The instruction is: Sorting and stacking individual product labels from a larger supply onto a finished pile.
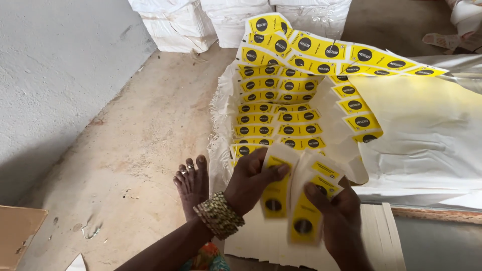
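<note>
A: Grey wall (55, 75) stands at your left, and below it the bare concrete floor (135, 150), dusty, with a corner of a brown carton (17, 231) at the edge. Your bare foot (192, 183) rests on the floor just beside the open white sack (427, 135).

B: And what do you hold?

A: Your left hand (249, 183), with a beaded bracelet (219, 215) at the wrist, pinches one yellow sachet strip (275, 188); the thumb lies across its front and the fingers are behind it. Your right hand (337, 216) is closed on a second strip (306, 213), thumb on the front face. Both strips hang in front of you, above a flat pile of pale sheets (374, 236) and just before the mouth of the sack.

B: How will they handle, you think?

A: I judge them very light and thin, soft enough to bend and flutter, with a smooth film that can slip. The picture is a little blurred at the lower ends, so I cannot tell the exact edges. Take them near the top, flat between thumb and fingers, as you do

B: And further to the right?

A: Many more strips lie stacked in rows inside the sack (271, 118), and a long band of them (351, 57) runs over its folded rim. Behind stand white bundles (226, 20)
</note>
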